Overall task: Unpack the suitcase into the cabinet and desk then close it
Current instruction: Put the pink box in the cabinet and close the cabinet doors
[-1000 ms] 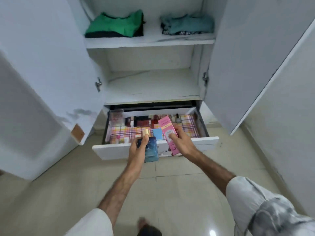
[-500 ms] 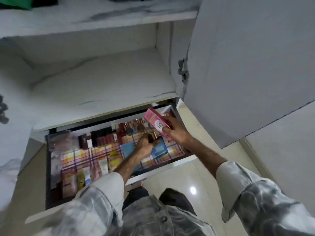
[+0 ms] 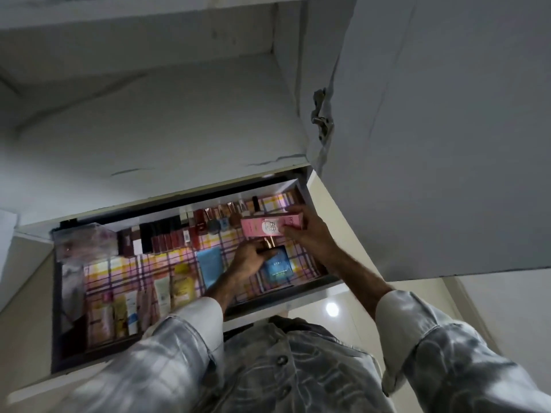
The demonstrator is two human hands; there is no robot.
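Probably light and stiff, the pink box is pinched at one end by the right hand; the left hand grips a fragile-looking blue bottle near its neck.

pink box, blue bottle, plaid drawer liner

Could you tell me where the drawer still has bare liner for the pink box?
Bare checked liner shows at the back right corner, behind the pink box. The back row of bottles and front-left tubes are crowded.
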